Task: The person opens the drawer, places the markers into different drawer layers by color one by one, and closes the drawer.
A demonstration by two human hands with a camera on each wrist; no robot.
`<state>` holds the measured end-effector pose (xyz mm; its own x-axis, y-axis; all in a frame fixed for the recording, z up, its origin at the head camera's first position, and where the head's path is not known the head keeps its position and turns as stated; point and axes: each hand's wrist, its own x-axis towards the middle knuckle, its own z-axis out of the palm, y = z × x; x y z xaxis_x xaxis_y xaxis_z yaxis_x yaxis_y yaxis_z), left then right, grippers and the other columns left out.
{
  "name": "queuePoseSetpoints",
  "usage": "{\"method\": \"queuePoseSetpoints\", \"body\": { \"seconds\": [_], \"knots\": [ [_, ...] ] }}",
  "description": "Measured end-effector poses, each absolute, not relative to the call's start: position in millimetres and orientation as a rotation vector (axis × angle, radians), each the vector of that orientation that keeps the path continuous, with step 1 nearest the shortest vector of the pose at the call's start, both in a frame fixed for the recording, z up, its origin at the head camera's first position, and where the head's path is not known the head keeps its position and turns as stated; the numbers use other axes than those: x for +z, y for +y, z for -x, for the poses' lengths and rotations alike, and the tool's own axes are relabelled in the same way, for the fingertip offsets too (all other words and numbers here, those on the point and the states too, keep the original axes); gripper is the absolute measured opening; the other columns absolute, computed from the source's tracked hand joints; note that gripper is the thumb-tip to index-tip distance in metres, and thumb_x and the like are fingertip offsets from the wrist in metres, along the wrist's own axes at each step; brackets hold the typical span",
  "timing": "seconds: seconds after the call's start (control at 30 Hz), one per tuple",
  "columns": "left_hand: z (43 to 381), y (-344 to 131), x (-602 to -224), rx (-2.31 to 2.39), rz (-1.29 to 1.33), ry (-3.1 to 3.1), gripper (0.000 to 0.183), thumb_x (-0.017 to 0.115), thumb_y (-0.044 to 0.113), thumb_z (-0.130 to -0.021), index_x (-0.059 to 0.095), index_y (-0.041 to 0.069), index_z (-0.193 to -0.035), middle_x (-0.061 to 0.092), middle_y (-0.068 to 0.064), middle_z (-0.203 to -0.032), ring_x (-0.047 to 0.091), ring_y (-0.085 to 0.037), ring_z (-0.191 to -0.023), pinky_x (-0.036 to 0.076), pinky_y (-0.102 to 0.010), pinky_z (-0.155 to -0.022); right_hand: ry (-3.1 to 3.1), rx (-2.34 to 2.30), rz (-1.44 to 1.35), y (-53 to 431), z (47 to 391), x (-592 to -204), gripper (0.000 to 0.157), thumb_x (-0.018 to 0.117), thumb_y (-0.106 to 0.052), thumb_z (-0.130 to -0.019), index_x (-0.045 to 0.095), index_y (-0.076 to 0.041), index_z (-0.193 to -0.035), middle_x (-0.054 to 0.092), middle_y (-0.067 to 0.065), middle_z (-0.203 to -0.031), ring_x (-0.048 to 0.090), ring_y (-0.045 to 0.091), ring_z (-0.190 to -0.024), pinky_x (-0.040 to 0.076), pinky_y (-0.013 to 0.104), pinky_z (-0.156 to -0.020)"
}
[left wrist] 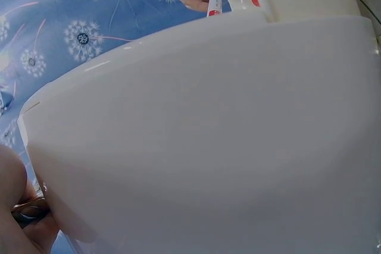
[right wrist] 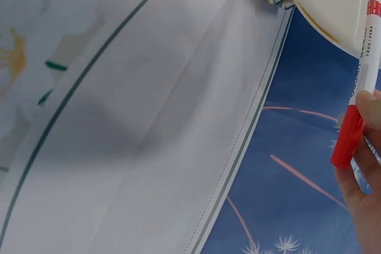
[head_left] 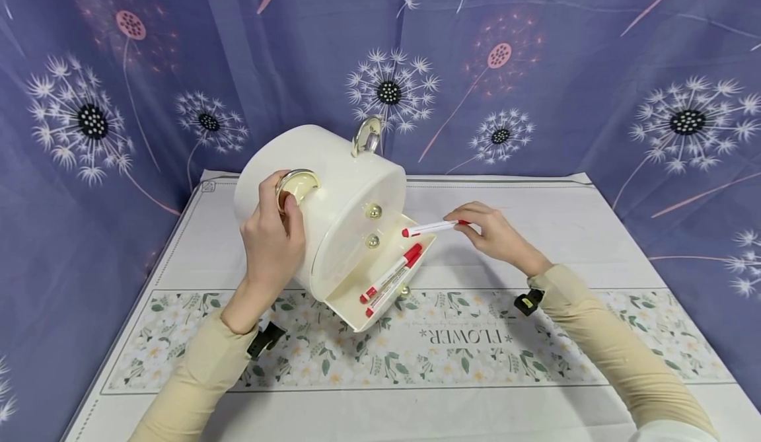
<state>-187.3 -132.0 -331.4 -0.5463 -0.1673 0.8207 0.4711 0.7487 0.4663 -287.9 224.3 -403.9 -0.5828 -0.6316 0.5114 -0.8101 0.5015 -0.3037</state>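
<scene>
A white drawer box [head_left: 297,148] with rounded sides and gold knobs is tilted on the table, its lowest drawer [head_left: 347,306] pulled out. My left hand [head_left: 270,234] grips the gold ring handle [head_left: 297,181] on its near side. In the left wrist view the box's white wall [left wrist: 202,123] fills most of the picture. My right hand [head_left: 490,234] pinches a white marker [right wrist: 369,57] by its red cap, holding it over the drawer's far corner. Two more red-and-white markers [head_left: 389,273] lie side by side in the drawer.
A second gold ring handle [head_left: 367,137] stands on the far side of the box. The white table cover [head_left: 505,191] has a floral strip [head_left: 475,363] across its front half. Behind the table hangs a purple dandelion-print curtain [head_left: 309,45].
</scene>
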Motion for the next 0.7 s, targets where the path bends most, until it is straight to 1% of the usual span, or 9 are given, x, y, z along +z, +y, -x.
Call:
{"method": "queuePoseSetpoints", "body": {
  "seconds": [0.33, 0.53, 0.7],
  "knots": [
    [186, -131, -331, -0.854, 0.229, -1.992, 0.031, 0.045, 0.009, -0.091, 0.048, 0.003, -0.121, 0.066, -0.021, -0.097, 0.061, -0.032, -0.066, 0.046, -0.045, -0.051, -2.418, 0.718, -1.264, 214, 281, -401, 0.028, 0.062, 0.003, -0.081, 0.067, -0.007, -0.107, 0.066, 0.007, -0.105, 0.058, 0.021, -0.099, 0.05, 0.035, -0.085],
    [186, -132, -332, -0.848, 0.225, -1.987, 0.031, 0.045, 0.009, -0.091, 0.048, 0.003, -0.121, 0.066, -0.021, -0.097, 0.061, -0.033, -0.066, 0.047, -0.045, -0.051, -2.393, 0.689, -1.331, 206, 279, -399, 0.029, 0.062, 0.003, -0.081, 0.066, -0.007, -0.108, 0.065, 0.006, -0.105, 0.057, 0.02, -0.1, 0.049, 0.033, -0.086],
    [187, -132, -331, -0.833, 0.229, -1.993, 0.031, 0.044, 0.011, -0.092, 0.048, 0.001, -0.12, 0.065, -0.02, -0.098, 0.061, -0.032, -0.068, 0.047, -0.045, -0.052, -2.412, 0.653, -1.365, 202, 276, -398, 0.028, 0.059, 0.0, -0.084, 0.065, -0.008, -0.111, 0.064, 0.006, -0.107, 0.055, 0.02, -0.102, 0.048, 0.033, -0.086]
  ]
}}
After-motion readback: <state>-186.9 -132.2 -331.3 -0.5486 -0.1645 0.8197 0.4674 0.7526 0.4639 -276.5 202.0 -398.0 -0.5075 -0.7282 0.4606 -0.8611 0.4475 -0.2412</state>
